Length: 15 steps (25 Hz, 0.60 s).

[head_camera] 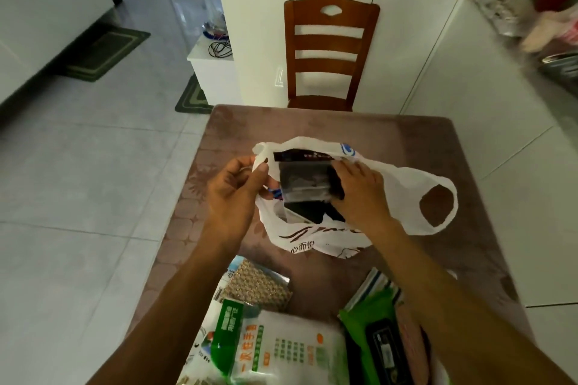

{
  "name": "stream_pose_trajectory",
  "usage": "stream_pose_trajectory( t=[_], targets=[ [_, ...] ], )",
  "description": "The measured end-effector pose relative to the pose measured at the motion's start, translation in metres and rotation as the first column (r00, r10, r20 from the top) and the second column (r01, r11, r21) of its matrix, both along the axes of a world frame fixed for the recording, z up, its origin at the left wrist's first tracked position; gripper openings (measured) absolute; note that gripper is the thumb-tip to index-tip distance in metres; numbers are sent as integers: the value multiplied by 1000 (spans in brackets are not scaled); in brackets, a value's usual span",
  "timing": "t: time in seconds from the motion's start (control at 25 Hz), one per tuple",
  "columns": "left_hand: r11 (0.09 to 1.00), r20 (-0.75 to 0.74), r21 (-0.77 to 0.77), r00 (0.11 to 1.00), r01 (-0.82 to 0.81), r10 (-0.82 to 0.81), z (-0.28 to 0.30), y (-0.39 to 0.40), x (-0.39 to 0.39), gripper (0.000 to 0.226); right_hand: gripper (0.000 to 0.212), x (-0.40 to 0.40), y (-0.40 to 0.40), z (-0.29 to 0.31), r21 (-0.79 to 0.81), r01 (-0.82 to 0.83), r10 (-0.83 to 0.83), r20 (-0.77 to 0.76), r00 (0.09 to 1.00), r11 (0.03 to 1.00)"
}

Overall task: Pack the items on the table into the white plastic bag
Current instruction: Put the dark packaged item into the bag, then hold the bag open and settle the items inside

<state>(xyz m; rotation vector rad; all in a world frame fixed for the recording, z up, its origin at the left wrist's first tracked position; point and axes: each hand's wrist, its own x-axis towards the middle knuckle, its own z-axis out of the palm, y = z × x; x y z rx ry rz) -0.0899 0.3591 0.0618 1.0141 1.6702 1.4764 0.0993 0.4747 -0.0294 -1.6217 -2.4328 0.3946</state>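
A white plastic bag lies open on the brown table, one handle loop spread out to the right. My left hand pinches the bag's left rim and holds the mouth up. My right hand grips a dark flat packet that sits halfway inside the bag's mouth. Near me lie a white and green pack of disposable gloves, a gold patterned packet and a green pack with a black label.
A wooden chair stands at the table's far edge, before a white cabinet. Tiled floor with green mats lies to the left. A striped flat packet rests beside my right forearm.
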Motion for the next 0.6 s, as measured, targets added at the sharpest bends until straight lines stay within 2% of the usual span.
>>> stream_pose_trajectory(
  t=[0.04, 0.08, 0.2, 0.24, 0.28, 0.36, 0.44, 0.48, 0.52, 0.6],
  targets=[
    [1000, -10, 8, 1000, 1, -1, 2, 2, 0, 17, 74, -1, 12, -8, -37, 4, -1, 75, 997, 999],
    [1000, -15, 10, 1000, 2, -1, 3, 4, -1, 17, 76, 3, 15, -14, -50, 10, -7, 61, 998, 999],
    [1000, -15, -10, 1000, -5, 5, -2, 8, -7, 16, 59, 50, -15, -25, -80, 89, -103, -195, 975, 993],
    [1000, -21, -25, 1000, -14, 13, -5, 9, -7, 16, 57, 72, -29, -32, -156, 70, -100, -197, 975, 985],
    [999, -28, -48, 999, -26, 24, -9, 8, -5, 18, 60, 94, -43, -38, -264, 32, -72, -141, 987, 964],
    [996, -33, -84, 999, -40, 38, -13, 6, 2, 23, 62, 122, -54, -49, -390, -15, 64, 114, 991, 921],
    [997, -15, -62, 998, -54, 53, -10, 3, 8, 25, 42, 120, -51, -51, -294, -66, 183, 391, 902, 953],
    [997, -10, -40, 998, -60, 60, -4, 1, 10, 24, 30, 113, -51, -42, -238, -110, 210, 448, 869, 965],
    [997, -8, -20, 997, -72, 72, 2, 1, 9, 23, 19, 106, -52, -28, -196, -151, 223, 430, 875, 969],
    [995, -21, 6, 994, -104, 104, 15, 1, 3, 23, 9, 102, -62, 9, -127, -215, 244, 293, 925, 968]
  ],
)
